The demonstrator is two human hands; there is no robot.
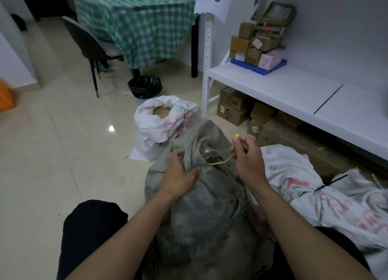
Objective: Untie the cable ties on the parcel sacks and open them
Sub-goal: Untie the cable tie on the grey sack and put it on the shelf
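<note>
A grey parcel sack (199, 212) stands on the floor between my knees, its neck bunched up at the top. My left hand (180, 174) grips the gathered neck cloth. My right hand (247, 155) pinches a yellow cable tie (222, 161), which runs from the neck up through my fingers, its tip sticking out above them. To the right lies a white sack (336, 200) with red print, its neck bound by a black cable tie (329, 183). Beyond the grey sack a second white sack (165, 124) stands with its mouth open.
A white shelf rack (294, 90) on the right carries small parcels (260, 42) on a blue pallet, with cartons (233, 105) beneath. A table with green checked cloth (134, 25), a chair (90, 46) and a black bin bag (144, 86) stand behind. Beige tiles cover the floor at left.
</note>
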